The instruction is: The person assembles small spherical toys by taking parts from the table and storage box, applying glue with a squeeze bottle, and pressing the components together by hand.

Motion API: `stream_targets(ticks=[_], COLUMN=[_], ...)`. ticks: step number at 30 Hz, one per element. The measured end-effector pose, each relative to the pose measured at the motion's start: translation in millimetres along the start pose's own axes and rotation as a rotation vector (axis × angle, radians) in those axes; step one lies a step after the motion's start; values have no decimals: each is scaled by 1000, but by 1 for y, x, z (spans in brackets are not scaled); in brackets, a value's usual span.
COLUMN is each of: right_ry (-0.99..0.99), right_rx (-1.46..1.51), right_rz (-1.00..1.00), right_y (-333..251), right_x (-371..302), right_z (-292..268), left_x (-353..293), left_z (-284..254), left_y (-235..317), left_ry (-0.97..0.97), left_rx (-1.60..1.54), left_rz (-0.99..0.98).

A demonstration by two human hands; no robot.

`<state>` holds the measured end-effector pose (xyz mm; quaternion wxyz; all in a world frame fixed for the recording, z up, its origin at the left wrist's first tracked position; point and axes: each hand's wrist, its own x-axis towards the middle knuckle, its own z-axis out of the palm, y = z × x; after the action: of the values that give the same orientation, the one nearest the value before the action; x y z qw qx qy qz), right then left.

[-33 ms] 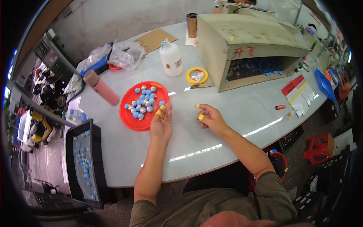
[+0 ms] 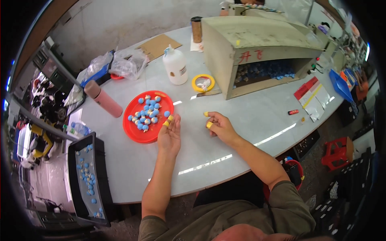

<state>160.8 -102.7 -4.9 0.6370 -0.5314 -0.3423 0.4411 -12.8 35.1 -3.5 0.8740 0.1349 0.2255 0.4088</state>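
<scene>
Beside a round red plate (image 2: 130, 130), my left hand (image 2: 169, 138) is turned palm up, fingers stretched loosely with yellow tape on some of them. Small blue-and-cream balls (image 2: 149, 110) lie grouped on the plate. A single blue ball (image 2: 167, 114) sits near its right rim, close to my left fingertips. To the right, my right hand (image 2: 223, 129) hovers over the grey table (image 2: 201, 172). Its taped thumb and index finger point left and stand apart, while the other fingers curl partly out of sight. Nothing shows in either hand.
A black bin (image 2: 105, 180) with more blue balls stands at the left table edge. Beyond the plate are a pink flask (image 2: 105, 100), a white bottle (image 2: 175, 68) and a yellow tape roll (image 2: 203, 83). A large beige box-like housing (image 2: 219, 52) holds blue pieces at back right.
The whole view has shifted slightly, so the table things appear a little lower and further left. My hands keep nearly the same pose.
</scene>
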Motion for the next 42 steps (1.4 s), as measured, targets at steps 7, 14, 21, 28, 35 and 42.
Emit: stream_targets(ticks=[7,14,21,28,35,42], right_ry=[529,872,803,392,192,606], right_rx=[155,-1162,-1468,-919,-1024,-1032], right_rz=[-24,-216,83,-219,-562,-767], right_y=[-36,-44,-47,-40,0,-26], right_x=[16,89,105,2,-36,-73], right_z=[-46,-158,-171,-50,21,-51], left_x=[-9,-14,-14,-32,-36,-35], left_z=[-5,-3,-6,8,1,8], left_y=[-22,-32,-31,-52,-62,-48], left_ry=[-113,-126,-156,-242,-329,-220], left_rx=[213,322,363,714,808,732], left_rz=[-120,-192,-207,-152,-107,-162])
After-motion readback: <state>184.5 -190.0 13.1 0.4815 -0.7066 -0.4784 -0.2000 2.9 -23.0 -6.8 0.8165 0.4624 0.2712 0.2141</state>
